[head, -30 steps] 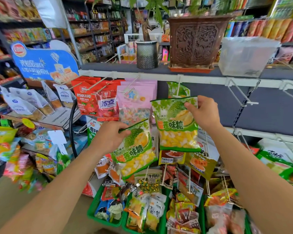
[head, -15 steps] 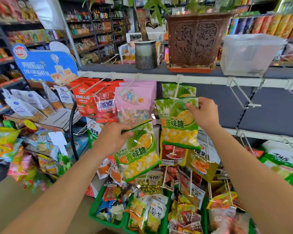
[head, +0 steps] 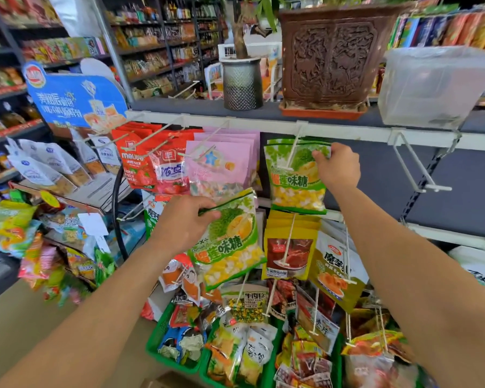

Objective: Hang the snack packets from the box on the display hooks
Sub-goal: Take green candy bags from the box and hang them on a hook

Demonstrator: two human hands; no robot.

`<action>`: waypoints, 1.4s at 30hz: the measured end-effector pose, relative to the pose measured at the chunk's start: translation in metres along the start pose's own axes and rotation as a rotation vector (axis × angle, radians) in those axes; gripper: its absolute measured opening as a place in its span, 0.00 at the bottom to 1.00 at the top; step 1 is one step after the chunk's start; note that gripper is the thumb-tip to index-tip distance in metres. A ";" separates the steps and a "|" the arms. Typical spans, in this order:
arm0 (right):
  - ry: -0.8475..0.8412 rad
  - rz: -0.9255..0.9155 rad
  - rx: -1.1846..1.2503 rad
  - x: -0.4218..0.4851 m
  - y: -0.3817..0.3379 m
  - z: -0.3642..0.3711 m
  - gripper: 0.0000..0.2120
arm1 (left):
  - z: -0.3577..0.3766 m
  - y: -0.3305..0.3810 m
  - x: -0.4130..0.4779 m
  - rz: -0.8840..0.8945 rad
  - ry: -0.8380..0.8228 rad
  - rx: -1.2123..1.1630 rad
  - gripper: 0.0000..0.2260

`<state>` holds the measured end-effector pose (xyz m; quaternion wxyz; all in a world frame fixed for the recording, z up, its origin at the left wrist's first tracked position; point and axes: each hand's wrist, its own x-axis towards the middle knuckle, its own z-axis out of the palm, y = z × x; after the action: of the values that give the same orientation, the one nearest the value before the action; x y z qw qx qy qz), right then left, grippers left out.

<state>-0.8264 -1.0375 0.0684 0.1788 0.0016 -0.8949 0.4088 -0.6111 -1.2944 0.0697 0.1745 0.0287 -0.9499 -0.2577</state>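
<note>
Two packets in play: the left hand (head: 185,219) grips a spare green packet (head: 230,245) by its top corner, and the right hand (head: 338,166) pinches a second green packet (head: 296,180) that looks already threaded on its hook (head: 293,148).
At least the spare one is left to hang; I cannot make out the box. Pink packets (head: 219,166) crowd that hook's left side, yellow packets (head: 290,247) hang just below, and bare hooks (head: 420,163) stand free to the right.
</note>
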 end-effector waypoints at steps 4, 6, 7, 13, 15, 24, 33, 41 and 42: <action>0.047 0.033 -0.043 0.001 -0.002 0.004 0.16 | -0.001 0.002 0.002 -0.005 0.026 0.005 0.09; 0.102 0.062 -0.012 -0.015 0.001 0.000 0.12 | -0.003 0.003 0.001 -0.002 0.035 -0.002 0.09; 0.137 0.069 0.037 -0.028 0.004 -0.003 0.12 | -0.004 0.004 -0.001 -0.002 0.040 -0.007 0.08; -0.134 -0.115 0.252 -0.137 0.008 -0.002 0.04 | -0.004 0.006 -0.014 0.011 -0.014 -0.054 0.06; -0.305 -0.208 0.295 -0.165 -0.006 0.004 0.04 | -0.003 0.009 -0.020 0.013 -0.035 -0.063 0.07; -0.282 -0.302 0.205 -0.209 -0.036 -0.007 0.20 | -0.013 0.016 -0.047 -0.007 -0.103 -0.133 0.09; -0.203 -0.270 0.152 -0.183 -0.011 -0.048 0.19 | -0.031 -0.012 -0.049 0.023 -0.125 -0.118 0.08; -0.092 -0.192 0.184 -0.149 -0.015 -0.056 0.16 | -0.032 -0.024 -0.051 -0.048 -0.110 -0.100 0.06; -0.087 -0.177 0.189 -0.146 -0.016 -0.054 0.15 | -0.032 -0.025 -0.052 -0.056 -0.094 -0.098 0.05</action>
<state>-0.6705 -1.0294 0.0660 0.1742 0.1152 -0.8556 0.4736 -0.5525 -1.3234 0.0667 0.1233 0.0346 -0.9421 -0.3099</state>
